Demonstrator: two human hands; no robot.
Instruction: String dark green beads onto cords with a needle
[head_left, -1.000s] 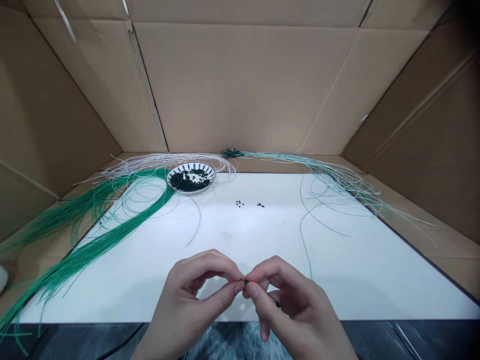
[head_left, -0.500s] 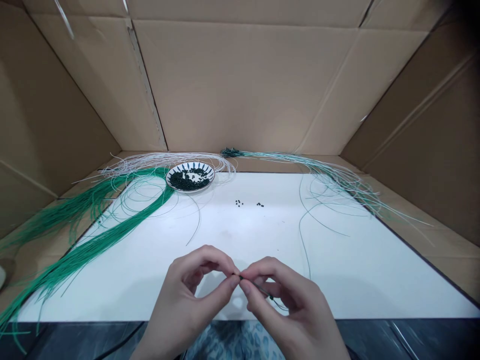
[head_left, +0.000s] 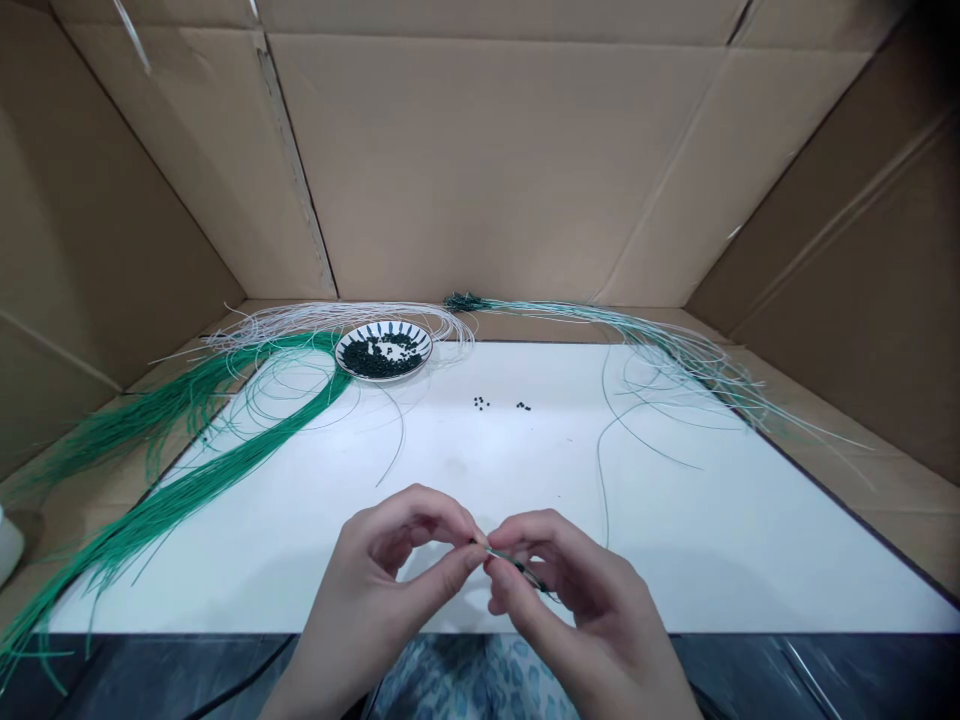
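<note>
My left hand (head_left: 390, 580) and my right hand (head_left: 570, 600) meet low over the front of the white board (head_left: 487, 480). Both pinch a thin pale wire (head_left: 501, 553) between thumb and forefinger, the fingertips almost touching. A small dark bead (head_left: 519, 567) sits on the wire inside my right hand's curled fingers. The wire runs on from my right hand up across the board in a long thin curve (head_left: 600, 470).
A patterned dish of dark beads (head_left: 383, 352) stands at the back left. Green wire bundles (head_left: 172, 480) and white wires (head_left: 330, 320) lie left; pale wires with beaded ends (head_left: 675, 360) fan right. Loose beads (head_left: 499, 404) dot the middle. Cardboard walls enclose the board.
My hands have risen slightly and parted a little; the wire now shows between the fingertips, and the bead has slid along it into my right hand.
</note>
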